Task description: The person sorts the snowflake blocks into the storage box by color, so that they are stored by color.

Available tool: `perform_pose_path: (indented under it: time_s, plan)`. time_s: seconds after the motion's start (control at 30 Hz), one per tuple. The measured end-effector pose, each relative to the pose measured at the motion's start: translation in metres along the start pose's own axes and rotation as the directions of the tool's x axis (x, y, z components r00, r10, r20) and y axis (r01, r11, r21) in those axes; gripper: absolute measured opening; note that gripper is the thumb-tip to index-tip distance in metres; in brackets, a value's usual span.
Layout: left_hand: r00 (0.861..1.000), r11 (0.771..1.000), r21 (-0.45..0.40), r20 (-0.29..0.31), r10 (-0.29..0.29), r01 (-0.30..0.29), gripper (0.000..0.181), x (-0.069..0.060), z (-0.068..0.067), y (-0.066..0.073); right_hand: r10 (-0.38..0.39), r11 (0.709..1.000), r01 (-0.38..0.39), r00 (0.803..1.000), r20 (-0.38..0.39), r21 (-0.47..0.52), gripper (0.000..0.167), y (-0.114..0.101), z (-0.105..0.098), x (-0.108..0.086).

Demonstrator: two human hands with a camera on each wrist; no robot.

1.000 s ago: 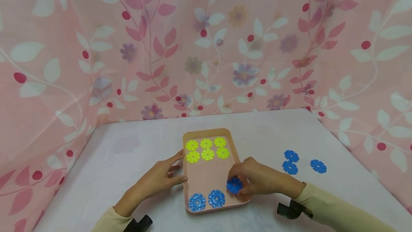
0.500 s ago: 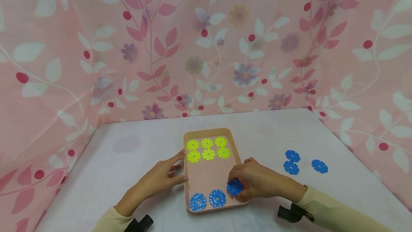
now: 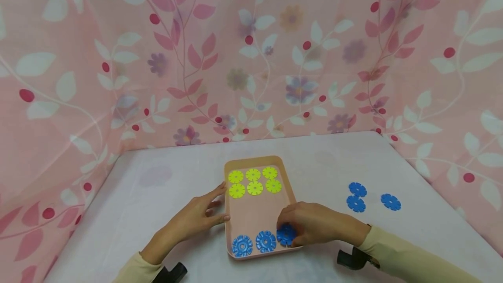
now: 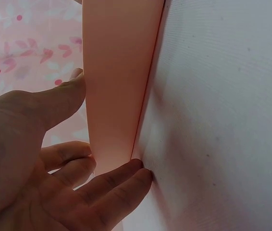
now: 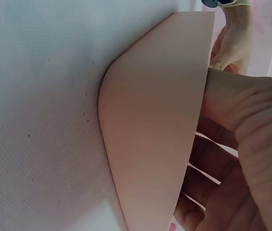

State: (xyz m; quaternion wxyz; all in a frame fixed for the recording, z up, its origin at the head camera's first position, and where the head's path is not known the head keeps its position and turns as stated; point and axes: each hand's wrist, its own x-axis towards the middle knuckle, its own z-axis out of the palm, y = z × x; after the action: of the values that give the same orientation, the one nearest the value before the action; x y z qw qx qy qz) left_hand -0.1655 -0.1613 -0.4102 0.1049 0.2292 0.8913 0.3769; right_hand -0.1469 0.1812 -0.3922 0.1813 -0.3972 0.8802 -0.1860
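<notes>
A pinkish-beige tray (image 3: 251,215) lies on the white table. Along its outer left side rests my left hand (image 3: 190,215); in the left wrist view its spread fingers (image 4: 119,192) touch the tray wall (image 4: 114,82). My right hand (image 3: 320,222) reaches over the near right corner and holds a blue notched plastic disc (image 3: 285,236) low inside the tray. Part of that disc is hidden by the fingers, and in the right wrist view the tray wall (image 5: 150,115) hides it. Two blue discs, left (image 3: 241,246) and middle (image 3: 266,241), lie beside it along the near edge.
Several yellow notched discs (image 3: 254,188) lie in two rows at the tray's far end. On the table to the right are two touching blue discs (image 3: 356,203) and a separate one (image 3: 391,201). Behind the table hangs a floral pink curtain (image 3: 251,56).
My right hand has moved slightly toward the near edge, bringing the blue disc down into the tray's near right corner. The left hand stays at the tray's side.
</notes>
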Motion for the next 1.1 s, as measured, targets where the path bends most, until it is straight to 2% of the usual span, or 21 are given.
perform_pose_path:
  time_s: [0.23,0.4,0.6,0.83,1.1]
  plan:
    - [1.000,1.000,-0.018,0.006,0.018,-0.018,0.084,0.0000,-0.0004,0.0002,-0.002,1.000,0.002,1.000,0.018,-0.003,0.041,0.0016,-0.0015,0.0006]
    - [1.000,1.000,-0.012,0.005,-0.002,0.002,0.084,0.0003,-0.0004,0.0013,-0.023,1.000,0.023,1.000,0.018,-0.017,0.039,0.0021,-0.0020,0.0012]
    - [0.999,0.999,-0.009,0.007,-0.033,0.033,0.085,-0.0002,0.0003,0.0023,-0.002,0.999,0.003,1.000,0.017,-0.046,0.036,0.0017,0.0000,0.0015]
    - [1.000,1.000,-0.013,0.016,-0.002,0.002,0.083,-0.0006,0.0016,0.0003,0.022,0.998,-0.020,0.999,0.024,-0.056,0.038,-0.0005,0.0003,0.0019]
    - [1.000,1.000,0.000,0.010,-0.013,0.013,0.084,0.0002,0.0015,-0.0001,0.023,0.996,-0.023,1.000,0.001,-0.081,0.037,-0.0014,0.0012,0.0021]
